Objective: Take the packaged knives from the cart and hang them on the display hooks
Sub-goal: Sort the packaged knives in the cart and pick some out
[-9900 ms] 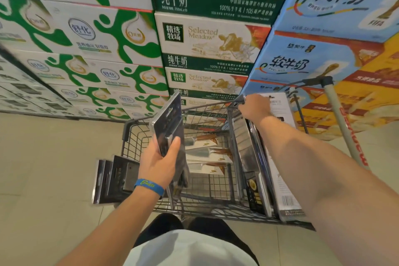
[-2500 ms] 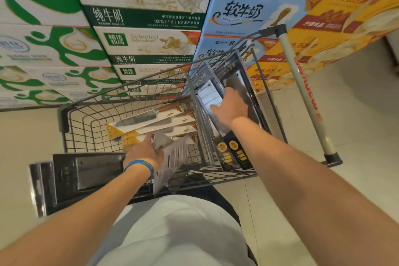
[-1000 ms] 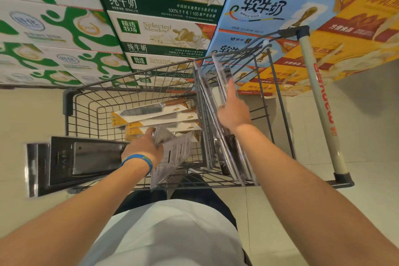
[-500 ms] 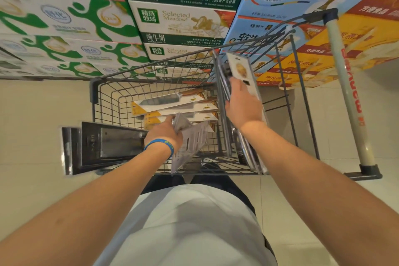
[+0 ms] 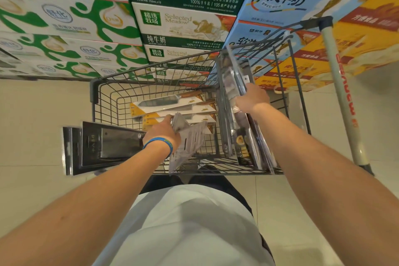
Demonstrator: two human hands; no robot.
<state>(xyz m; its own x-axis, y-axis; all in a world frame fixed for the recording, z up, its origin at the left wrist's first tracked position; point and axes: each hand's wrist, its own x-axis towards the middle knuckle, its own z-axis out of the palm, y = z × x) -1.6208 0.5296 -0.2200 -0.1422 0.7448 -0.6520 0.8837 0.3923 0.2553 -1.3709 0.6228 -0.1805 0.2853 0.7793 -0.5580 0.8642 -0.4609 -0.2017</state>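
Note:
A grey wire cart point(image 5: 101, 101) stands in front of me. My left hand point(image 5: 160, 135), with a blue wristband, grips a bundle of packaged knives point(image 5: 190, 142) over the cart's near edge. My right hand point(image 5: 251, 98) holds the top of an upright packaged knife point(image 5: 234, 75) among several others standing along the cart's right side point(image 5: 257, 151). Three white and yellow knife packs point(image 5: 172, 103) lie flat on the cart floor. No display hooks are in view.
Dark flat knife boxes point(image 5: 103, 147) stick out over the cart's left near corner. Stacked milk cartons point(image 5: 177, 21) form a wall right behind the cart. The cart's handle bar point(image 5: 341, 93) runs along the right. Beige tiled floor lies on both sides.
My right hand has moved from pressing on the upright packs to gripping one of them near its top and lifting it. The left hand keeps holding its bundle in the same spot.

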